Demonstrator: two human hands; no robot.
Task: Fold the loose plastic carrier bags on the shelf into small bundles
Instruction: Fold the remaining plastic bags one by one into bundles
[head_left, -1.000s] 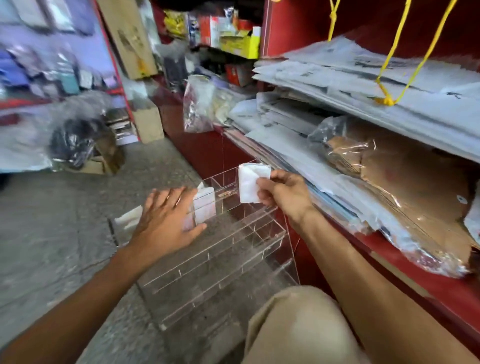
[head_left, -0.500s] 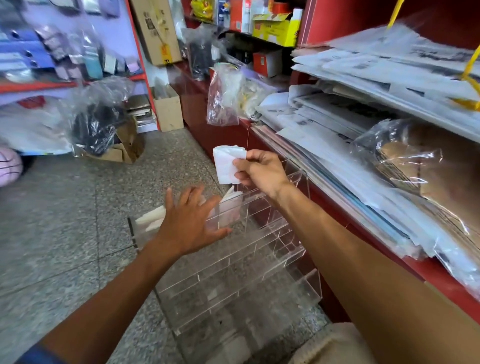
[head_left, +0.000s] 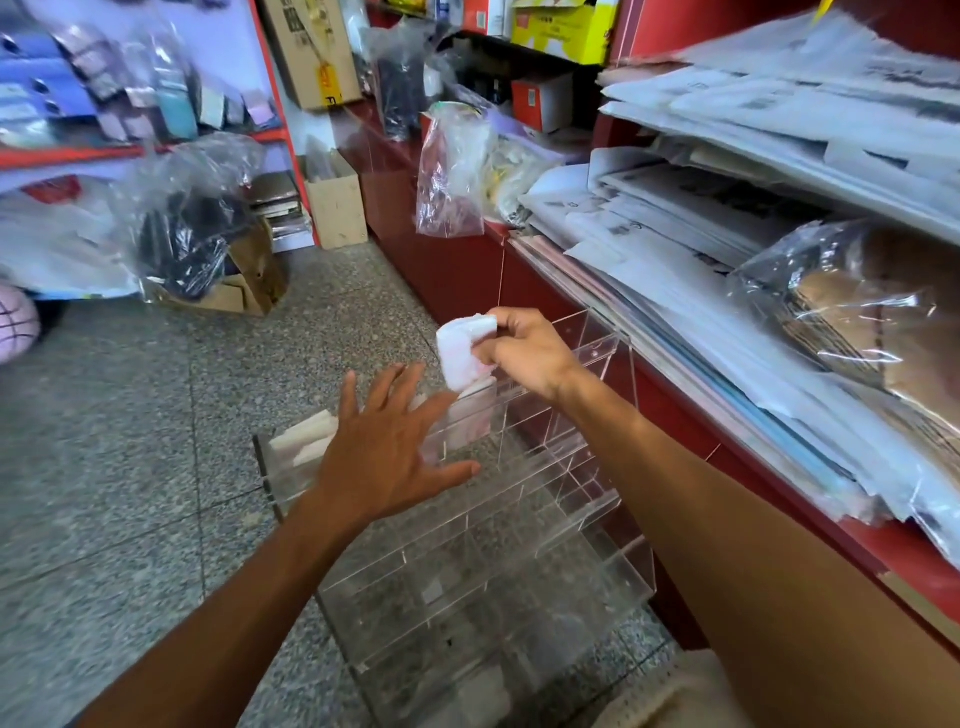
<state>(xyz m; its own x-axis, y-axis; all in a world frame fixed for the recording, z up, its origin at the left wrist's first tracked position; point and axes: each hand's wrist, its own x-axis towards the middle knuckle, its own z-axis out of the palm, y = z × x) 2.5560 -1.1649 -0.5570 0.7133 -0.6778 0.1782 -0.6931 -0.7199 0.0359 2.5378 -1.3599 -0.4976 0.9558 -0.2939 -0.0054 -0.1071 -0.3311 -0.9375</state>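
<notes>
At frame centre my right hand pinches the folded bag bundle so it can't spring open. My left hand, fingers spread and empty, hovers over the clear acrylic rack, ready to steady it.

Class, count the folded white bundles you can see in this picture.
3: one pinched in the right hand, bundle; two lying in the clear rack's top left slot. Others may hide behind the left hand.
</notes>
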